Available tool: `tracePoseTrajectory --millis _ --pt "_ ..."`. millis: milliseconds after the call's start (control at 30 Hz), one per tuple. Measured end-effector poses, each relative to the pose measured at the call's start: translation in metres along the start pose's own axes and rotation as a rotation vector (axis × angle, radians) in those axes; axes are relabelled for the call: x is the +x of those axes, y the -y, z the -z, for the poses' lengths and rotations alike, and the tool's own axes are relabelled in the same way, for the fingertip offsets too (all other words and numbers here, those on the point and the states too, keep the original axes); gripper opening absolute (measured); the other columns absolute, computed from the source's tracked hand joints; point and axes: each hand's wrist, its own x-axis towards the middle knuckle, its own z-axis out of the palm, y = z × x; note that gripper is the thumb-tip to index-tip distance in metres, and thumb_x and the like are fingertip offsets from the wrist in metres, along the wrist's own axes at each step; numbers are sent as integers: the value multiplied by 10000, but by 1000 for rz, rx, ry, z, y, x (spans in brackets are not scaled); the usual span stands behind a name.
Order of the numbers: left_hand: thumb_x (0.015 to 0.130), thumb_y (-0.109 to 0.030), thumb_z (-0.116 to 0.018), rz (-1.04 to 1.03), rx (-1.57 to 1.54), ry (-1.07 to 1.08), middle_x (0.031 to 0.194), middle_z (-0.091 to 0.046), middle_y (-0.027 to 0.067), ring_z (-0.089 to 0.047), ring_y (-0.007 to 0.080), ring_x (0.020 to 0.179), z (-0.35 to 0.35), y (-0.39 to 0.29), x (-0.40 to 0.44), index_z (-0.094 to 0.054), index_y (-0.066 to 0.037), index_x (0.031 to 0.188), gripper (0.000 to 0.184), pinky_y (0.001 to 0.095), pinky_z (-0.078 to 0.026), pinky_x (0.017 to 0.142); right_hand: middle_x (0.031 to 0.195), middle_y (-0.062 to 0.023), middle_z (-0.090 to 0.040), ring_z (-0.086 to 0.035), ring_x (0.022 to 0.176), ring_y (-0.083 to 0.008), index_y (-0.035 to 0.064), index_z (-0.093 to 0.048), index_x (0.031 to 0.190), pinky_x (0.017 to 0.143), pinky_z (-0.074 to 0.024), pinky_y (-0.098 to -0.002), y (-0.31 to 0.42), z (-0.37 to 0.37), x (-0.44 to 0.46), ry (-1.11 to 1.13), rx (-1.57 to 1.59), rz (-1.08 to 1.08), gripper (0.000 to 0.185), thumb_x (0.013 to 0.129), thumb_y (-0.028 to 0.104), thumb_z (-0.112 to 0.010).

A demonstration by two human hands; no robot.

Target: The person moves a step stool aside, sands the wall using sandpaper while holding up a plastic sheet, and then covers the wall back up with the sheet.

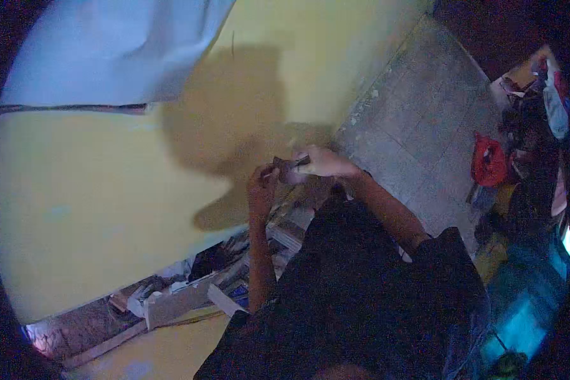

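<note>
My left hand (pixel 263 185) is closed, its fingertips pinching one end of a small dark piece (pixel 285 163) that I cannot name. From the other side, my right hand (pixel 328 163) is closed on the same piece, with a dark bit of it showing by the thumb. Both hands are held close together in front of my body, over the edge of the yellow surface (pixel 95 221). The image is dim and grainy, so the shape of the held piece is unclear.
A pale cloth (pixel 114 57) lies on the yellow surface at upper left. Below its edge is a wooden compartment (pixel 177 304) with cluttered items. Grey tiled floor (pixel 418 114) stretches to the right, where a red bag (pixel 489 161) sits among piled things.
</note>
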Motion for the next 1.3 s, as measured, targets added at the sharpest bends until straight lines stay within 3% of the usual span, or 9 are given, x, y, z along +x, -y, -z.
tracePoseTrajectory --millis 300,367,600,667,767,900,1000,1133,1300 --pt "805 -109 -699 -193 46 177 944 -654 116 -637 227 879 40 10 7 -618 -36 1030 251 341 -503 797 1170 -157 -617 -583 1072 -258 17 -555 1204 936 -441 -371 35 -43 3 151 -33 -84 456 925 379 -555" --pt "795 -92 -696 -368 95 -7 1019 -635 114 -593 265 987 47 20 17 -630 -53 1015 233 384 -447 906 1193 -150 -610 -580 1062 -235 21 -563 1202 923 -441 -378 29 -47 6 -63 -95 135 485 960 431 -470" --pt "856 -330 -617 -602 805 -509 1339 -415 177 -328 364 1291 126 -28 20 -490 -91 1269 493 525 -184 1085 943 -163 -695 -662 919 -223 -11 -628 1104 807 -490 -349 100 41 47 -971 -285 -104 460 965 392 -455" --pt "834 -456 -603 -553 848 -642 1422 -246 233 -194 413 1342 139 -39 12 -341 -70 1369 710 560 -109 1095 929 -209 -675 -661 905 -278 -28 -641 1052 821 -493 -369 109 54 74 -1152 -301 345 454 960 368 -438" --pt "812 -583 -588 -502 884 -785 1504 -77 289 -61 462 1393 142 -49 14 -192 -50 1470 935 594 -34 1105 937 -201 -680 -668 882 -313 -32 -633 1071 821 -500 -378 125 55 115 -1280 -287 512 333 950 237 -477" --pt "782 -648 -577 -441 960 -749 1486 -23 343 -25 518 1372 123 -24 46 -115 21 1461 1060 630 -33 1084 1104 -214 -638 -605 1075 -322 -23 -606 1134 947 -446 -396 145 6 141 -1172 -135 451 276 889 60 -510" --pt "788 -674 -546 -355 1049 -819 1464 -81 370 -78 555 1347 112 -23 66 -148 44 1443 1051 652 -63 1068 1412 -232 -389 -245 1384 -365 6 -512 1268 1123 -225 -426 124 -36 152 -849 -503 699 395 879 31 -448" --pt "813 -682 -498 -270 1080 -871 1425 -177 394 -152 598 1306 111 -34 68 -206 63 1414 1001 680 -119 1039 1465 -214 -311 -224 1396 -334 27 -430 1361 1120 -239 -392 120 -32 155 -972 -282 507 490 871 19 -424" --pt "824 -672 -487 -199 1069 -818 1412 -192 395 -145 614 1293 113 -30 73 -264 61 1395 955 712 -132 1012 1418 -201 -396 -329 1352 -316 55 -417 1378 1072 -324 -383 123 -37 158 -845 -649 666 516 865 20 -462"
